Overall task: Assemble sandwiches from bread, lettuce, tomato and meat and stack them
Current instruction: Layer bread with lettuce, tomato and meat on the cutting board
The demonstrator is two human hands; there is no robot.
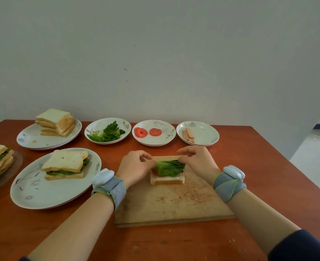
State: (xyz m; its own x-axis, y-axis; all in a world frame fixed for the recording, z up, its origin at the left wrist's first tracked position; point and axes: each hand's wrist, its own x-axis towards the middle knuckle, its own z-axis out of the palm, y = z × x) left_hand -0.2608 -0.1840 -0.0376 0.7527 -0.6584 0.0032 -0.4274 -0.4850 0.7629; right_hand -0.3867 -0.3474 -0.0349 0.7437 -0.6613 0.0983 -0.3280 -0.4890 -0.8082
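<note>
Pinching opposite ends of a lettuce leaf [169, 167], the left hand [136, 166] and right hand [195, 160] hold it stretched just over the bread slice [166, 179] on the cutting board [174, 202] — its long axis running left to right between them. Directly below lies the slice — both hands equally near, so lowering looks next.

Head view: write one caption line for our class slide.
The left hand and right hand pinch the ends of a lettuce leaf lying on a bread slice on the cutting board.
</note>
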